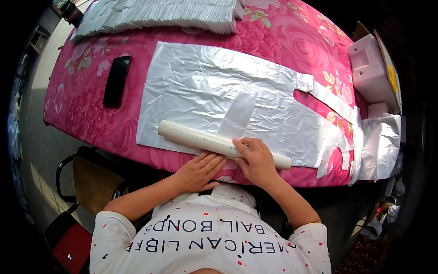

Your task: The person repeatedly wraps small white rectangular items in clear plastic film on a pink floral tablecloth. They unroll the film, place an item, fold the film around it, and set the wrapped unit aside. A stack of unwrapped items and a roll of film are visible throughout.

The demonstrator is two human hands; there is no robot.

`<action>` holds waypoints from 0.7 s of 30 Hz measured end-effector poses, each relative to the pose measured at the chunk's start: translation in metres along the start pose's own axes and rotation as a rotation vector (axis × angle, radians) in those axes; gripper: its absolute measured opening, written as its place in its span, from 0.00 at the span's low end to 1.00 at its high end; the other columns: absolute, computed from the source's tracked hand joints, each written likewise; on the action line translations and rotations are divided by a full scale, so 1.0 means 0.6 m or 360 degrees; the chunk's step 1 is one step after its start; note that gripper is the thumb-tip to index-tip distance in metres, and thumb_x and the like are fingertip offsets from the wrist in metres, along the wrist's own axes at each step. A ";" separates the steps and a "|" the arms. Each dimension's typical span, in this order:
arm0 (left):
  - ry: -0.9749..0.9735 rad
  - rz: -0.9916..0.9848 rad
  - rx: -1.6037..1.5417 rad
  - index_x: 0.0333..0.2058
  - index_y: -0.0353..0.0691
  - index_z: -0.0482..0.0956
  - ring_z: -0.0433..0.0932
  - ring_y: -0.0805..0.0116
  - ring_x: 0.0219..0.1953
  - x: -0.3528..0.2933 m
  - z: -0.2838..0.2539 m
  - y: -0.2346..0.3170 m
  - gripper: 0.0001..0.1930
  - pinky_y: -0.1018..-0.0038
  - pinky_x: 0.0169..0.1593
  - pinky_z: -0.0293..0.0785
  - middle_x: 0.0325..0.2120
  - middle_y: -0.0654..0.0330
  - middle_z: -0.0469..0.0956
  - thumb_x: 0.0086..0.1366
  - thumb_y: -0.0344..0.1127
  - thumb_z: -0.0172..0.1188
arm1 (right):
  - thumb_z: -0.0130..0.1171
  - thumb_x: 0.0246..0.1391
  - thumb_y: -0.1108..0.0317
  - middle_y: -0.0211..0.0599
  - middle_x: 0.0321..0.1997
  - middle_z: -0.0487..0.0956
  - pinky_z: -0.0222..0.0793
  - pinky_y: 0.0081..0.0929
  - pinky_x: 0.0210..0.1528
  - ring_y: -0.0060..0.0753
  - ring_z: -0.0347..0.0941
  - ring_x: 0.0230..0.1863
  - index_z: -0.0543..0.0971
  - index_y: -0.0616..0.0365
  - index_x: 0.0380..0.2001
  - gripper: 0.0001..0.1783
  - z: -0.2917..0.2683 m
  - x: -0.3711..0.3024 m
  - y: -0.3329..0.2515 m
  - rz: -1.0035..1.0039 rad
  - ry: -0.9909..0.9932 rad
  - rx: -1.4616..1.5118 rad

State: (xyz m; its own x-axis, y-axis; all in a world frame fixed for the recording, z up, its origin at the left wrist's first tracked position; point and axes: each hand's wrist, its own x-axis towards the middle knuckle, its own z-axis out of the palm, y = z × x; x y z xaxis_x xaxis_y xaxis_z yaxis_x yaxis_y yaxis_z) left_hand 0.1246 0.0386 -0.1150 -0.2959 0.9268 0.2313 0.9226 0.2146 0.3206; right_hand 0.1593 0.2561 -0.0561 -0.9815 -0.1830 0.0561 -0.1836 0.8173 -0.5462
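Note:
A white plastic pipe (196, 138) lies slantwise over the near part of a flattened white plastic bag (191, 82) with handle loops at its right end. My right hand (256, 160) is closed on the pipe right of its middle, the index finger over the top and the thumb at the near side. Just below the pipe, my left hand (197, 172) rests with fingers stretched out flat at the bag's near edge; the fingertips come close to the pipe. A pale, smooth strip (239, 112) lies on the bag and runs down to the pipe.
A pink floral cloth (91, 109) covers the table. On it are a black phone (117, 81), a thick stack of white bags (159, 16) at the far left and a dark cylindrical object (71, 13). White foam boxes (372, 68) stand right, beside hanging bags (378, 146). Chairs (98, 180) stand lower left.

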 end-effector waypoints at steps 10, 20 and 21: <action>-0.0049 -0.0095 0.0065 0.53 0.28 0.64 0.57 0.55 0.60 0.011 0.010 0.008 0.34 0.59 0.64 0.49 0.55 0.48 0.62 0.58 0.54 0.50 | 0.62 0.39 0.72 0.40 0.41 0.72 0.64 0.35 0.45 0.43 0.67 0.43 0.73 0.56 0.49 0.27 -0.011 0.013 0.013 0.0036 -0.0107 0.0148; 0.0011 -0.0159 -0.0018 0.54 0.27 0.63 0.59 0.54 0.58 0.024 0.011 0.011 0.38 0.62 0.63 0.51 0.53 0.46 0.62 0.55 0.56 0.53 | 0.62 0.35 0.75 0.40 0.41 0.72 0.65 0.36 0.44 0.43 0.67 0.42 0.72 0.54 0.49 0.30 0.007 0.008 0.008 -0.0018 0.0063 -0.0050; 0.0003 -0.0160 -0.0019 0.54 0.27 0.63 0.60 0.54 0.58 0.026 0.008 0.011 0.38 0.62 0.62 0.52 0.53 0.46 0.62 0.55 0.56 0.53 | 0.62 0.35 0.75 0.40 0.41 0.72 0.65 0.36 0.44 0.43 0.67 0.42 0.72 0.54 0.49 0.31 0.008 0.011 0.011 -0.0045 0.0092 -0.0079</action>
State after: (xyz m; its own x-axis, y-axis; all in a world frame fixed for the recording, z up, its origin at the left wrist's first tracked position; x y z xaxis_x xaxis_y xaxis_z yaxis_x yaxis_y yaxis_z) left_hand 0.1275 0.0560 -0.1138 -0.3873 0.9002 0.1991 0.8853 0.3028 0.3529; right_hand 0.1517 0.2577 -0.0635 -0.9771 -0.1756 0.1202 -0.2124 0.8386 -0.5016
